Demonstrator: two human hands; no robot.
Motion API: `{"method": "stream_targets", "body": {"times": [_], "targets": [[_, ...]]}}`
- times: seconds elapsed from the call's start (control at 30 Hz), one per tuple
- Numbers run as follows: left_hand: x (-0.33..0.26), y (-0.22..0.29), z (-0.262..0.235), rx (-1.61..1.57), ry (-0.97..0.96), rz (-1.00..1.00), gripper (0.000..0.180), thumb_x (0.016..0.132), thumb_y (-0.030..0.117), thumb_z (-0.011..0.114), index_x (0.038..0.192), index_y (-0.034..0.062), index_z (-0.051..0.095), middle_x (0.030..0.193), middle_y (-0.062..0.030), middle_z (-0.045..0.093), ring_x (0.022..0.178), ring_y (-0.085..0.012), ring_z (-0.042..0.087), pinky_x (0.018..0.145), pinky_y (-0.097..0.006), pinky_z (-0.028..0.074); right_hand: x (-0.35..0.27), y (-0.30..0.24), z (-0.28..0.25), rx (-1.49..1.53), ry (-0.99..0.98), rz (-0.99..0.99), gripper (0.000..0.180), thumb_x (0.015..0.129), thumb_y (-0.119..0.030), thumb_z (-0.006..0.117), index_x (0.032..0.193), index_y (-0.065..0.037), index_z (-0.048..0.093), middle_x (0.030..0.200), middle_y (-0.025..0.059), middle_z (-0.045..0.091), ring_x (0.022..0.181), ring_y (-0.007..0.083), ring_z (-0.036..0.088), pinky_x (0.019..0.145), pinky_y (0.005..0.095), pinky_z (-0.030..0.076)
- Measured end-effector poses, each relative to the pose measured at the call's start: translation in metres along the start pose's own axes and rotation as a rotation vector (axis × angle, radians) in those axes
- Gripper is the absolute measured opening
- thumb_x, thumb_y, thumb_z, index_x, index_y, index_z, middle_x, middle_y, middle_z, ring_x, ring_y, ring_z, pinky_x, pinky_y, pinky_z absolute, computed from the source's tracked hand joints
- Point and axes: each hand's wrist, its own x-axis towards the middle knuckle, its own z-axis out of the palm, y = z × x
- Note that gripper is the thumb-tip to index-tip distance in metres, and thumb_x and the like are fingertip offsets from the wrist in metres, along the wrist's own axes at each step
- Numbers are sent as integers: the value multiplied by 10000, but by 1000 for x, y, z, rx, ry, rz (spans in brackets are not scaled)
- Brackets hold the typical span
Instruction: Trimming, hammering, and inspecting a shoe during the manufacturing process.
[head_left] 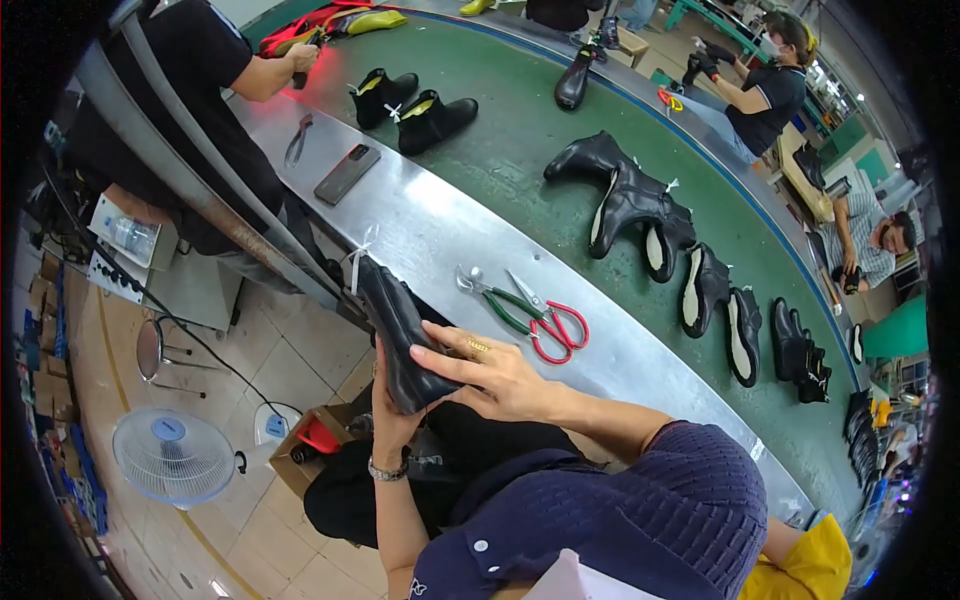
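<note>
A black leather ankle boot (393, 318) is held up over my lap, its shaft toward the metal ledge and its toe toward me. A white tie hangs from its top. My left hand (396, 415) grips the boot from below at the toe end, most of its fingers hidden behind it. Across the boot's upper side lies my right hand (490, 375), fingers stretched over the leather near the toe. Just beyond my right hand, red-handled scissors (556, 325) and green-handled pincers (507, 308) lie on the metal ledge (450, 235).
A green conveyor belt (520, 150) carries several black boots, including a pair (437, 122) with yellow linings. A phone (347, 174) rests on the ledge. Metal bars (200, 190) rise at left. A fan (172, 455) and a stool (150, 350) stand on the floor. Co-workers sit around.
</note>
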Motion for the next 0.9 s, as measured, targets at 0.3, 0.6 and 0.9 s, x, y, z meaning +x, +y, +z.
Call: {"method": "stream_targets", "body": {"times": [0.3,0.6,0.9], "targets": [[7,19,4,825,-6,142,1007,675,176,853,1472,-5,263,1459,-200,375,1314,-325,432,1057,-404,388,-12,18,17,-39,39,154,643,748,-51,703,1347,-222,545,1364,220,500,1193,374,546,937,385,494],[5,60,27,857,112,304,658,781,60,716,1389,32,464,1392,-184,495,1231,-339,525,988,-372,444,-8,22,21,61,149,202,678,758,-22,678,1397,-60,454,1366,200,508,1240,345,520,993,373,464],[5,45,27,858,93,414,424,876,-24,527,1294,23,575,1376,-205,513,1206,-366,546,982,-383,436,-23,29,19,97,217,144,619,785,17,629,1355,-207,541,1360,240,490,1218,383,524,990,381,457]]}}
